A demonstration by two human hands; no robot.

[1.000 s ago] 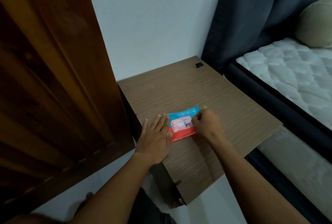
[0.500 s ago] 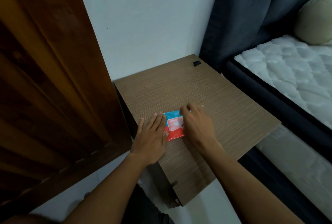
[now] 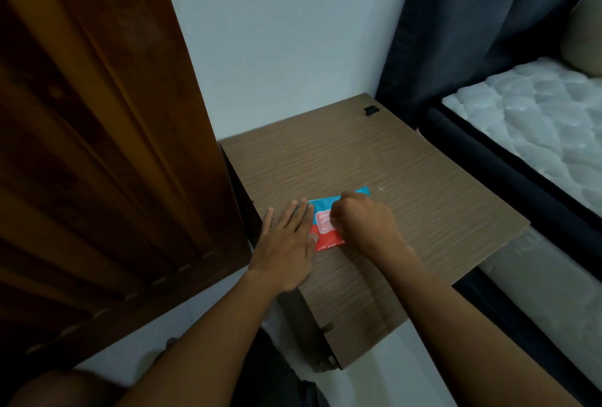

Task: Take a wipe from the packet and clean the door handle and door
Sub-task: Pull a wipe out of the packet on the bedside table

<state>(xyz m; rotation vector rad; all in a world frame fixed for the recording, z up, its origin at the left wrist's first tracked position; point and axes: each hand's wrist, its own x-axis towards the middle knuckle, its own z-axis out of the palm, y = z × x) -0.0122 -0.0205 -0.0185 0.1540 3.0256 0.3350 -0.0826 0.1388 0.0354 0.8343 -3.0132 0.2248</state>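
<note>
A blue and red wipe packet (image 3: pixel 324 220) lies flat on a brown wood-grain bedside table (image 3: pixel 407 178). My left hand (image 3: pixel 288 237) lies flat with straight fingers, pressing the packet's left end down. My right hand (image 3: pixel 361 220) rests on the packet's right half with its fingers curled at the white label flap; the fingertips hide what they pinch. A dark wooden door (image 3: pixel 91 132) stands at the left; its handle is out of view.
A white wall rises behind the table. A dark curtain (image 3: pixel 456 22) hangs at the right, beside a bed with a white quilted mattress (image 3: pixel 527 126) and a pillow (image 3: pixel 583 35). A small black object (image 3: pixel 370 110) sits at the table's far corner.
My right hand slid left over the packet's label and then curled into a pinch at the flap. My left hand stayed flat on the packet's left end.
</note>
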